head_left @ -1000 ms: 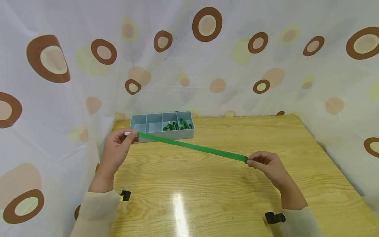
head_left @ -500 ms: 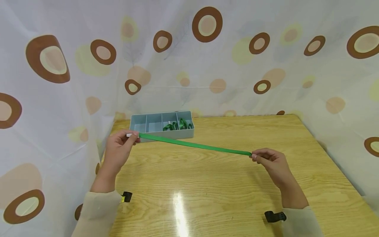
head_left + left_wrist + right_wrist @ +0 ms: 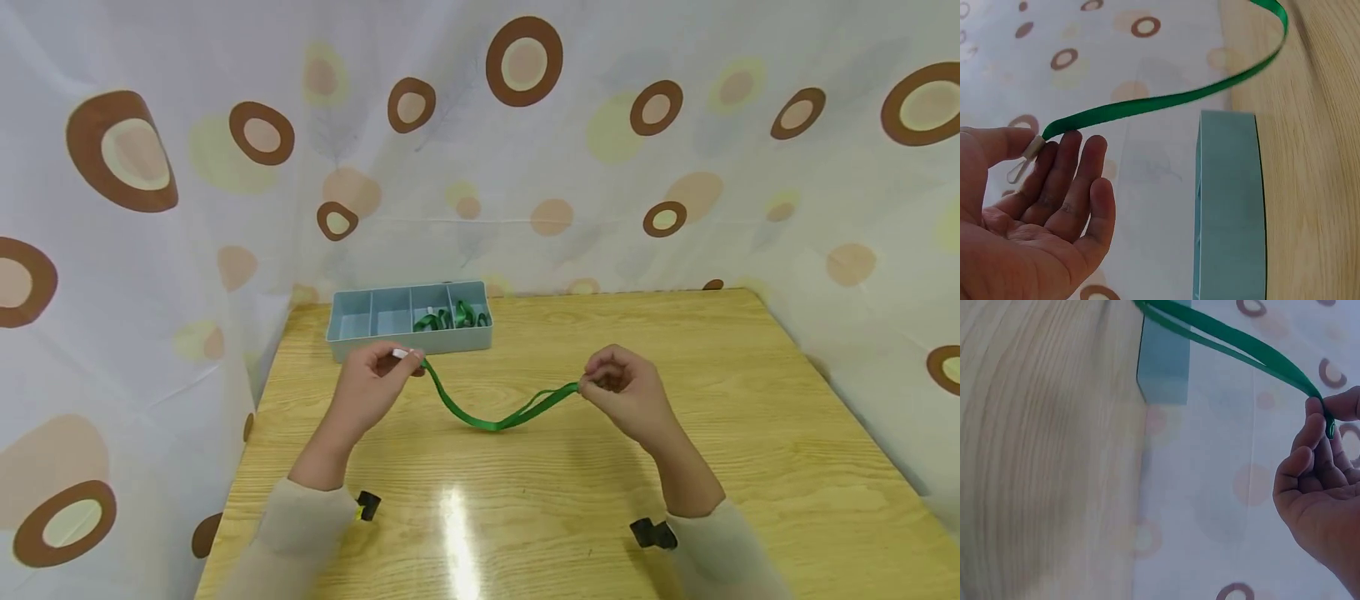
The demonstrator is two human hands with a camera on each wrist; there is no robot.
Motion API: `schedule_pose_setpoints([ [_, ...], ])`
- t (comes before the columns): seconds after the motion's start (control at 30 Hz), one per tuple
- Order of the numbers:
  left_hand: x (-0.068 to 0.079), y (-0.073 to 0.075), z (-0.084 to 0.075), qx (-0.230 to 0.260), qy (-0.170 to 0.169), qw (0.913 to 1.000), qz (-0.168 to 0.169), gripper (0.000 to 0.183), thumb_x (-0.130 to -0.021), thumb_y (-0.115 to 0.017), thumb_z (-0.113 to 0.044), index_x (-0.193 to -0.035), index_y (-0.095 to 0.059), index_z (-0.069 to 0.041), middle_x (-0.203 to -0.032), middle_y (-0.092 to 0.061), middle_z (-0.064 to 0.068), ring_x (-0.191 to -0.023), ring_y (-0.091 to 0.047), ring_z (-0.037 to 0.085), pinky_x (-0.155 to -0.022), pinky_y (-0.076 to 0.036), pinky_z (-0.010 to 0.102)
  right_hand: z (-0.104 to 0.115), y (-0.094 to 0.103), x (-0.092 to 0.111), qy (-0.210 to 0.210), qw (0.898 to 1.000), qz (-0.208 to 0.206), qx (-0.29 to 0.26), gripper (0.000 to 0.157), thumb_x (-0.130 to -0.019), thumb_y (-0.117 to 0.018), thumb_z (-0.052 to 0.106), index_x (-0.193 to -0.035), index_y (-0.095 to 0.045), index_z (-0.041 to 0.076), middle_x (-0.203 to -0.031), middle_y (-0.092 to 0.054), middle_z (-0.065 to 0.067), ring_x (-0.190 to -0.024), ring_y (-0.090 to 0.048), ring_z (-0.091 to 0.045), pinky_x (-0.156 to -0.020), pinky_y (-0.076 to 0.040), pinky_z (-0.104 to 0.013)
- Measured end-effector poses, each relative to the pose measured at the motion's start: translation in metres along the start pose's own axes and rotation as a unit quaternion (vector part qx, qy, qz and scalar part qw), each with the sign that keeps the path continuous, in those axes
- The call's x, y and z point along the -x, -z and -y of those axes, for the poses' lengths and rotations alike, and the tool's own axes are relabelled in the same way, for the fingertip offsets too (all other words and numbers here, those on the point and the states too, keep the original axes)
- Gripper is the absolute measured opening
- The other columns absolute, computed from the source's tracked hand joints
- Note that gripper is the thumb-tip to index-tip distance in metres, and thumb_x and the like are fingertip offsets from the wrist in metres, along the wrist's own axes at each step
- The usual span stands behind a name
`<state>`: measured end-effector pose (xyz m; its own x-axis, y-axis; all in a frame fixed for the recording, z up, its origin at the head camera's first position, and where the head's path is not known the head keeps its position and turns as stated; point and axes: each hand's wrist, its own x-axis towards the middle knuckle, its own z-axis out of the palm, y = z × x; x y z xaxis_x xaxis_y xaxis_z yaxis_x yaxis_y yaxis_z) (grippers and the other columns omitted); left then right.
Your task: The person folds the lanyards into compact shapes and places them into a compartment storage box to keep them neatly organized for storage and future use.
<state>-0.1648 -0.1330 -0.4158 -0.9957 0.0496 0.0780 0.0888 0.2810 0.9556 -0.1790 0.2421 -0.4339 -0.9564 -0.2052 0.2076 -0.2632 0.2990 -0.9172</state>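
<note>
A green lanyard (image 3: 491, 425) hangs in a slack curve between the two hands above the table. My left hand (image 3: 371, 385) pinches its clip end between thumb and forefinger. In the left wrist view a pale crimp and a clear plastic hook (image 3: 1017, 171) stick out beside the thumb, the other fingers loosely bent. My right hand (image 3: 630, 398) pinches the looped far end, where two strands of the strap come together. A short bit of the folded strap (image 3: 1330, 428) shows past the right fingertips in the right wrist view.
Behind the left hand, at the back of the wooden table (image 3: 675, 333), stands a blue-grey box (image 3: 420, 340) with several compartments. Green lanyards (image 3: 465, 313) lie in its two right compartments. A patterned white curtain (image 3: 585, 167) surrounds the table's back and sides.
The lanyard was stretched nearly straight and now sags in the middle. Both hands have come closer together, the left moving right and slightly down, the right moving left.
</note>
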Motion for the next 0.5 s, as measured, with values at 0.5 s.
schedule_pose_setpoints([
  [0.5,0.009,-0.056,-0.037,-0.005,-0.046,0.9936,0.103,0.014,-0.103,-0.072,-0.028,-0.106,-0.078,-0.016,-0.102,-0.076,0.003,-0.094,-0.075,0.023,-0.084,-0.061,0.036,0.059,-0.077,-0.031,0.06,0.992,0.105,0.026,0.015,-0.092,-0.071,-0.001,-0.103,-0.063,0.005,-0.086,-0.076,-0.004,-0.074,-0.062,-0.018,-0.068,-0.05,-0.031],
])
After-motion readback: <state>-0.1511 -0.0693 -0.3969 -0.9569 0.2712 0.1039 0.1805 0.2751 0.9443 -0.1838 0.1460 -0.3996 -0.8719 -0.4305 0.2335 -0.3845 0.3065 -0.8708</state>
